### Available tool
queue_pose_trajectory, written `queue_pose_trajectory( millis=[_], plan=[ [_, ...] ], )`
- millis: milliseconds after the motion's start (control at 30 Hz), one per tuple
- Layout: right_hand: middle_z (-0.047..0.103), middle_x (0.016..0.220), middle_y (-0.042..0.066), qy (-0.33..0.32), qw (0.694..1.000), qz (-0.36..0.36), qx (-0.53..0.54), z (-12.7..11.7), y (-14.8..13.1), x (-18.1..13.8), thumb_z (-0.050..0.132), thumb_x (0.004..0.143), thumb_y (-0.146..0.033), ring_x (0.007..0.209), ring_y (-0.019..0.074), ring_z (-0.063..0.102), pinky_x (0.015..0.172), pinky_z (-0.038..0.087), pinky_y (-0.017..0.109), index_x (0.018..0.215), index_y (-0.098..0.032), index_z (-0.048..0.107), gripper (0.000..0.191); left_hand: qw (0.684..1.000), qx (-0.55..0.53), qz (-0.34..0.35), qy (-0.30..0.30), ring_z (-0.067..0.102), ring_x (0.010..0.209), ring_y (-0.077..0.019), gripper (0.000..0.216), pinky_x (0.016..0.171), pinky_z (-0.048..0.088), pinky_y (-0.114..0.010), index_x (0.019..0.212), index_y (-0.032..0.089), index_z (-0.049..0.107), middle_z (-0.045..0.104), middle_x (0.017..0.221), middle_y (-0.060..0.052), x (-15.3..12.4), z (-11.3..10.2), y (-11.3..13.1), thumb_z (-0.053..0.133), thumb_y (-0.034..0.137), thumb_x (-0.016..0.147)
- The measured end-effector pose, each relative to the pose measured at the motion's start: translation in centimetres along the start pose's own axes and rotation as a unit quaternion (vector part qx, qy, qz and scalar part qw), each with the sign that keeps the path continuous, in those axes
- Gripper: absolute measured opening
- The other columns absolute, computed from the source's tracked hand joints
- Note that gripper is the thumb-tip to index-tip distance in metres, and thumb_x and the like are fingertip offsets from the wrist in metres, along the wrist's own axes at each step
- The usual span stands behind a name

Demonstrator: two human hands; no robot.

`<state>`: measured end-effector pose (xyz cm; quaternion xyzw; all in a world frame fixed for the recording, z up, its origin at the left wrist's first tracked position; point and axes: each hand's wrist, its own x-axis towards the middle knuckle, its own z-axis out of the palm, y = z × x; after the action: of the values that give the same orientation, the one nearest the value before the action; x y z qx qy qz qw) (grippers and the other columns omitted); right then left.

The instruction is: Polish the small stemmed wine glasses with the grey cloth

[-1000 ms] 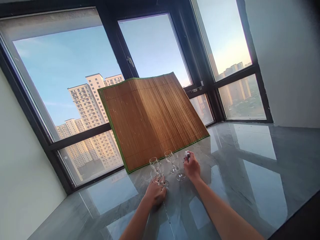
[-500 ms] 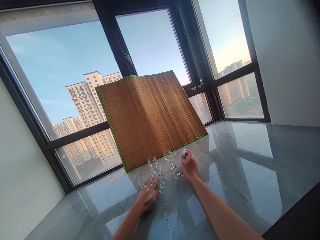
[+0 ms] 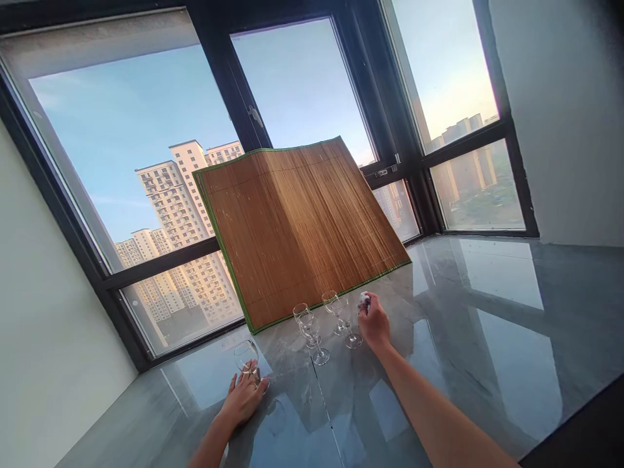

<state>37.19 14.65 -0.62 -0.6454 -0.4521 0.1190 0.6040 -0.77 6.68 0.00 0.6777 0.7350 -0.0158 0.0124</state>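
My left hand [image 3: 242, 398] lies low on the grey counter, its fingers around the stem and lower part of a clear wine glass [image 3: 245, 353]. The bowl rises upright above the fingers, and part of the foot shows beside the thumb. Closed near the mat, my right hand [image 3: 374, 323] pinches something small, white and crumpled [image 3: 364, 299], perhaps cloth or tissue. Between the hands stand several more stemmed glasses, among them a front left glass [image 3: 309, 325] and a front right glass [image 3: 344, 313]. They overlap in view, with the right-hand ones close to my right hand.
A bamboo mat [image 3: 302, 227] with green edging leans upright against the window, its lower edge just behind the glasses. The glossy grey counter [image 3: 468, 390] carries bright reflections and a dark seam. Dark window frames [image 3: 429, 195] and white walls bound the corner.
My left hand has slid left and slightly toward me, carrying the wine glass away from the others. My right hand has stayed almost in place with the white thing. The view has shifted slightly.
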Motion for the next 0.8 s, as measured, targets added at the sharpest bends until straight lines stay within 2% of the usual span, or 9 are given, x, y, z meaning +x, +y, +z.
queue_pose_trajectory(
  millis=[167, 233, 300, 333, 367, 467, 567, 700, 800],
  plan=[
    [0.069, 0.108, 0.008, -0.001, 1.0, 0.011, 0.001, 0.0, -0.1, 0.1, 0.046, 0.091, -0.02, 0.082, 0.0188, 0.062, 0.066, 0.034, 0.027, 0.124, -0.02, 0.053, 0.033, 0.999, -0.001, -0.032, 0.005, 0.011, 0.15, -0.0234, 0.072, 0.121, 0.008, -0.047, 0.15, 0.01, 0.031, 0.016, 0.162, -0.013, -1.7, -0.4, -0.2, 0.023, 0.054, 0.093],
    [0.068, 0.108, 0.008, 0.001, 1.0, 0.013, 0.003, 0.1, -0.1, 0.1, 0.046, 0.092, -0.02, 0.081, 0.0186, 0.062, 0.066, 0.034, 0.026, 0.124, -0.02, 0.052, 0.033, 0.997, 0.021, -0.066, 0.033, 0.027, 0.146, -0.0279, 0.066, 0.118, 0.018, -0.048, 0.142, 0.01, 0.043, 0.034, 0.156, -0.017, -3.7, -1.0, 0.1, 0.031, 0.049, 0.091],
    [0.068, 0.108, 0.008, 0.002, 1.0, 0.014, 0.004, 0.1, -0.1, 0.1, 0.046, 0.092, -0.02, 0.082, 0.0186, 0.062, 0.066, 0.034, 0.026, 0.124, -0.02, 0.052, 0.033, 0.991, 0.056, -0.101, 0.073, 0.05, 0.128, -0.0331, 0.049, 0.108, 0.034, -0.048, 0.118, 0.013, 0.062, 0.058, 0.133, -0.019, -6.3, -1.5, 0.8, 0.037, 0.043, 0.089],
    [0.068, 0.107, 0.008, 0.002, 1.0, 0.014, 0.004, 0.2, 0.0, 0.1, 0.046, 0.092, -0.02, 0.082, 0.0186, 0.062, 0.066, 0.034, 0.026, 0.124, -0.02, 0.052, 0.033, 0.987, 0.071, -0.102, 0.103, 0.057, 0.116, -0.0339, 0.04, 0.101, 0.039, -0.049, 0.104, 0.016, 0.067, 0.065, 0.119, -0.017, -7.5, -1.6, 1.5, 0.038, 0.039, 0.087],
    [0.068, 0.107, 0.008, 0.001, 1.0, 0.014, 0.004, 0.2, 0.0, 0.1, 0.046, 0.092, -0.02, 0.082, 0.0186, 0.062, 0.066, 0.034, 0.026, 0.124, -0.02, 0.053, 0.032, 0.985, 0.069, -0.086, 0.131, 0.06, 0.109, -0.0327, 0.034, 0.096, 0.042, -0.047, 0.095, 0.02, 0.067, 0.067, 0.11, -0.014, -8.7, -1.6, 2.4, 0.038, 0.037, 0.087],
    [0.068, 0.107, 0.007, 0.0, 1.0, 0.01, 0.004, 0.3, 0.0, 0.1, 0.047, 0.092, -0.02, 0.084, 0.0183, 0.062, 0.066, 0.034, 0.026, 0.123, -0.021, 0.053, 0.032, 0.99, -0.022, 0.049, 0.128, 0.062, 0.097, -0.0256, 0.026, 0.086, 0.046, -0.036, 0.085, 0.026, 0.065, 0.068, 0.098, -0.008, -10.1, -1.1, 6.0, 0.039, 0.033, 0.086],
    [0.068, 0.107, 0.007, 0.001, 1.0, 0.005, 0.002, 0.3, 0.0, 0.1, 0.046, 0.092, -0.019, 0.087, 0.0184, 0.062, 0.067, 0.035, 0.025, 0.123, -0.021, 0.053, 0.032, 0.976, -0.107, 0.132, 0.136, 0.059, 0.109, -0.0253, 0.037, 0.095, 0.044, -0.033, 0.114, 0.024, 0.063, 0.065, 0.116, -0.009, -8.3, -0.4, 10.2, 0.045, 0.038, 0.086],
    [0.069, 0.107, 0.006, 0.0, 1.0, -0.002, -0.003, 0.3, 0.0, -0.1, 0.046, 0.091, -0.019, 0.087, 0.0189, 0.063, 0.068, 0.036, 0.025, 0.123, -0.021, 0.052, 0.032, 0.978, -0.133, 0.088, 0.138, 0.048, 0.128, -0.0297, 0.065, 0.109, 0.034, -0.039, 0.136, 0.015, 0.05, 0.054, 0.137, -0.014, -2.8, -0.3, 14.0, 0.055, 0.049, 0.081],
    [0.069, 0.109, 0.007, -0.003, 1.0, -0.008, -0.006, 0.3, 0.0, -0.1, 0.045, 0.092, -0.02, 0.086, 0.0192, 0.063, 0.068, 0.037, 0.026, 0.123, -0.021, 0.052, 0.032, 0.971, -0.186, 0.095, 0.121, 0.047, 0.129, -0.0298, 0.067, 0.11, 0.033, -0.04, 0.135, 0.017, 0.052, 0.052, 0.14, -0.012, 0.6, -0.1, 15.0, 0.057, 0.055, 0.08]
  ],
)
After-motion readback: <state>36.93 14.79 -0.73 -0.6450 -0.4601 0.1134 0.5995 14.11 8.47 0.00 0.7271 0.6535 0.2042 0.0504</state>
